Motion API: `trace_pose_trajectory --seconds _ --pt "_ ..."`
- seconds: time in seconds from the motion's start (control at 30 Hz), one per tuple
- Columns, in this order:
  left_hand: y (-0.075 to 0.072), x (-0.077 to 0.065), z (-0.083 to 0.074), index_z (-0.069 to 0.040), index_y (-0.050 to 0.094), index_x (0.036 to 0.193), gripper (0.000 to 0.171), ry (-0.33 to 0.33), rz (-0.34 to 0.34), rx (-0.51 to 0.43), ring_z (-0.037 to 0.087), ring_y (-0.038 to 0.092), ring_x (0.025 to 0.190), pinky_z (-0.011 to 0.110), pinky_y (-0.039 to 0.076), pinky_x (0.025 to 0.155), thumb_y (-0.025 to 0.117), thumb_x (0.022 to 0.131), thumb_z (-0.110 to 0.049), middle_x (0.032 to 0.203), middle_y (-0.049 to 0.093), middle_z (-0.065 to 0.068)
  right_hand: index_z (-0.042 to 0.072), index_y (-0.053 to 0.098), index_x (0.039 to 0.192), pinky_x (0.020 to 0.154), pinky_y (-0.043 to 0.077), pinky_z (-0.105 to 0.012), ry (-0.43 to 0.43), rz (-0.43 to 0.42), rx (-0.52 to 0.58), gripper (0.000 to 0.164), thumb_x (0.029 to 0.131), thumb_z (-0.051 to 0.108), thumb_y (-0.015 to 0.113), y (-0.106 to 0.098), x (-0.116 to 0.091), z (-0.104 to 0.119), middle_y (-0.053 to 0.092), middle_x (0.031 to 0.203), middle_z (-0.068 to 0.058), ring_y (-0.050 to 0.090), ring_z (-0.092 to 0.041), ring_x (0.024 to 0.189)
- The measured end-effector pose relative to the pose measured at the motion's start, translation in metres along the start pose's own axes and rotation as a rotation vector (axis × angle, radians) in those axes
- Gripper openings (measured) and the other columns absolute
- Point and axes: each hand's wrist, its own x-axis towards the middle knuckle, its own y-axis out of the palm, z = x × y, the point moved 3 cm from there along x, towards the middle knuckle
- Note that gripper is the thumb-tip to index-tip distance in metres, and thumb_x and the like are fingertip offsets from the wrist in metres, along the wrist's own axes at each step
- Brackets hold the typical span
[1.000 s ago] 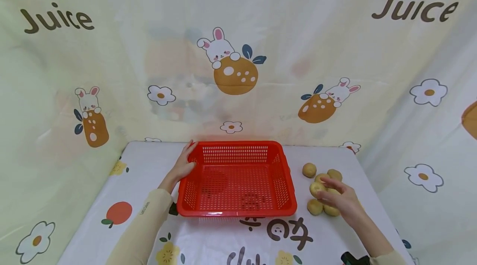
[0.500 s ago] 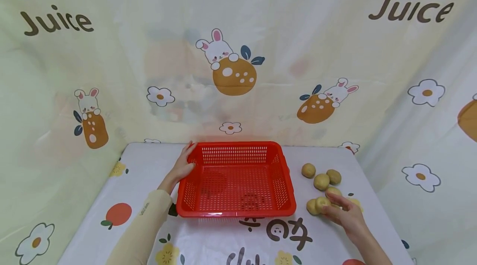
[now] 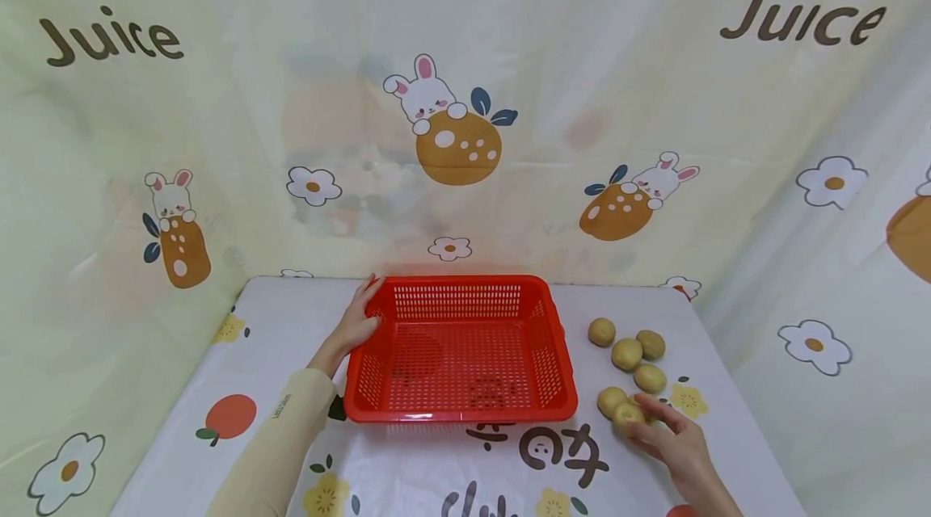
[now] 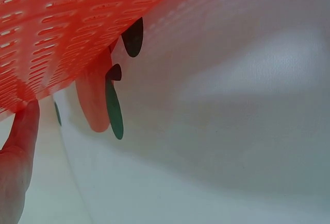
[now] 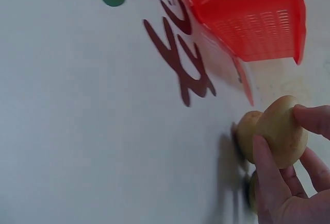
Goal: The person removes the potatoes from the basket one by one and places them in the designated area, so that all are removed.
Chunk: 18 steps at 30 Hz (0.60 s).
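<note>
A red plastic basket (image 3: 461,418) with slotted walls stands on the table, its inside bare. My left hand (image 3: 356,326) grips its left rim, thumb over the edge and fingers along the outside. In the left wrist view a finger (image 4: 23,131) touches the basket's outer wall (image 4: 77,28). Right of the basket, my right hand (image 3: 672,438) pinches a potato (image 3: 629,414) between thumb and fingers. This held potato (image 5: 282,131) overlaps another potato (image 3: 612,401) behind it. Farther back lie several more potatoes (image 3: 627,354) in a loose group.
A white printed tablecloth (image 3: 407,472) covers the table, with fruit, flowers and dark lettering on it. Printed curtains (image 3: 553,56) with rabbits and the word Juice hang behind and at both sides, close to the table's back edge.
The right hand has come down and toward the front with the potato, from over the group to beside the front potato. The left hand and basket have stayed in place.
</note>
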Motion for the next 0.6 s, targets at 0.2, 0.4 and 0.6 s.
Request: trace_pose_trajectory --seconds 0.2,0.4,0.6 --pt "0.001 0.002 0.003 -0.012 0.026 0.157 0.083 -0.039 0.013 0.003 0.039 0.009 0.148 0.062 0.025 0.111 0.047 0.08 0.009 0.165 0.004 0.01 -0.001 0.043 0.146 0.082 0.056 -0.033 0.06 -0.017 0.008 0.079 0.076 0.001 0.079 0.009 0.002 -0.014 0.034 0.149 -0.024 0.039 -0.036 0.124" --pt "0.001 0.002 0.004 -0.009 0.026 0.157 0.082 -0.033 0.013 0.009 0.039 0.01 0.148 0.062 0.023 0.111 0.047 0.079 0.01 0.165 0.005 0.011 -0.003 0.043 0.145 0.081 0.056 -0.034 0.045 -0.015 0.007 0.078 0.075 -0.003 0.078 0.012 0.002 -0.016 0.033 0.147 -0.027 0.038 -0.036 0.125" --pt "0.001 0.002 0.002 -0.008 0.027 0.156 0.081 -0.023 0.009 0.006 0.04 0.01 0.148 0.062 0.025 0.111 0.047 0.079 0.01 0.165 0.005 0.013 -0.004 0.049 0.141 0.079 0.057 -0.032 0.03 -0.048 -0.01 0.078 0.072 0.0 0.083 0.012 0.002 -0.017 0.043 0.138 -0.024 0.043 -0.034 0.12"
